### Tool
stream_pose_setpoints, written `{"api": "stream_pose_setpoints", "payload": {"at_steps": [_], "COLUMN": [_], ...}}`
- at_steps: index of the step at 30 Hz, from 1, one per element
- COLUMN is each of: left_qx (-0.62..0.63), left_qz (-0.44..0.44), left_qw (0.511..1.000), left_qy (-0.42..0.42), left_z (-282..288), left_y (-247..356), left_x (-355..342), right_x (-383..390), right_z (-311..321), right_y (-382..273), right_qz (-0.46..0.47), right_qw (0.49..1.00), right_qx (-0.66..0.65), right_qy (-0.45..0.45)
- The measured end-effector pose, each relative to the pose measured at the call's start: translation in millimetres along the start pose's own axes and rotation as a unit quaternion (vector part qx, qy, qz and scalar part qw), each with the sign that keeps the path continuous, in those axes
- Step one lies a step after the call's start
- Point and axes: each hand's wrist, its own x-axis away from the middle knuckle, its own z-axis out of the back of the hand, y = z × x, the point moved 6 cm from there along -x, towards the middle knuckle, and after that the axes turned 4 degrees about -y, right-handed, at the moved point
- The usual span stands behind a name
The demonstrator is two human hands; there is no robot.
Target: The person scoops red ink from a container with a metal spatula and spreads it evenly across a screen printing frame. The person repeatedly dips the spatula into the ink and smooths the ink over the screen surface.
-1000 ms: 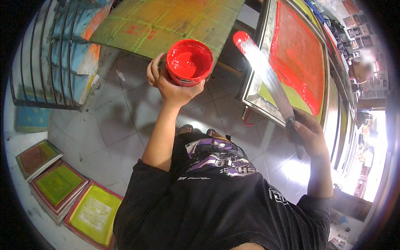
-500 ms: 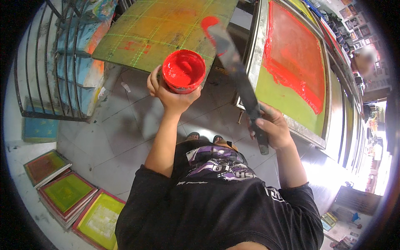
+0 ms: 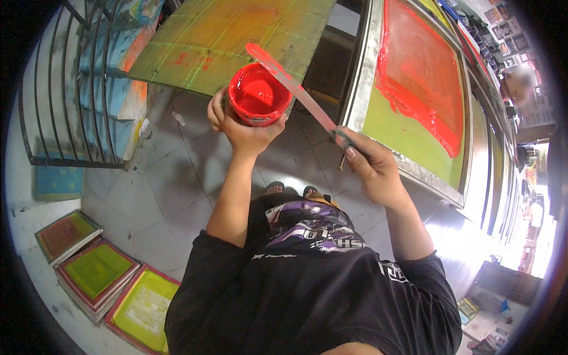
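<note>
My left hand (image 3: 245, 130) is wrapped round a tub of red ink (image 3: 260, 119), holding it up with its open top toward me. Thick, glossy ink (image 3: 251, 97) fills much of the inside. My right hand (image 3: 370, 163) grips the lower end of a long, flat ink spatula (image 3: 312, 107). The blade slants up and left across the tub's rim, its rounded tip coated in red. Whether the blade touches the rim I cannot tell. To the right lies a framed printing screen (image 3: 412, 145), its mesh largely spread with red ink (image 3: 423, 71).
A stained green board (image 3: 177, 65) with grid lines reaches out beyond the tub. Black metal bars (image 3: 65, 106) stand at the left. Several small framed screens (image 3: 97, 272) lean at lower left. A bolt (image 3: 341, 161) sticks out near the screen frame. A person (image 3: 520, 83) is at far right.
The spatula has swung left, from beside the tub to across its rim, and its face has turned. My right hand has moved up and left. The tub has shifted slightly.
</note>
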Motion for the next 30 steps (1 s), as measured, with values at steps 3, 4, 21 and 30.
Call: {"api": "stream_pose_setpoints", "payload": {"at_steps": [3, 4, 21, 30], "left_qx": [-0.020, -0.019, -0.036, -0.006], "left_qz": [-0.011, -0.015, -0.005, -0.002], "left_qw": [1.000, 1.000, 0.999, 1.000], "left_qy": [0.008, 0.011, 0.000, 0.004], "left_z": [1, 0, 0, 1], "left_y": [3, 2, 0, 1], "left_x": [-1, -1, 0, -2], "right_x": [-1, -2, -6, 16], "right_z": [-5, -7, -40, -24], "right_y": [-1, 2, -12, -18], "right_qz": [0.056, 0.069, 0.041, 0.010], "right_qw": [0.992, 0.988, 0.890, 0.866], "right_qx": [0.105, 0.120, 0.445, 0.496], "right_qy": [0.045, 0.065, 0.088, 0.069]}}
